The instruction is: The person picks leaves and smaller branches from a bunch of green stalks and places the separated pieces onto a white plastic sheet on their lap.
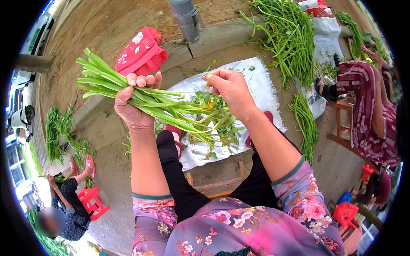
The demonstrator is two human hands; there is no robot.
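My left hand (134,102) is closed around a bunch of green vegetable stalks (169,108). Their thick, pale ends (99,75) point to the upper left, and the thin ends, some yellowed, droop to the lower right. To the right of the bunch, apart from it, my right hand (229,91) has thumb and forefinger pinched together; I see nothing between them. Beneath both hands, a white woven plastic sheet (259,83) lies on the ground between my feet. Stripped green and yellow leaves (227,137) are heaped on it.
A large pile of green stalks (288,38) lies at the upper right, with a smaller bundle (304,124) below. A red bag (141,52) and a grey flask (187,22) stand by the concrete kerb (224,33). People sit at left (70,204) and right (365,105).
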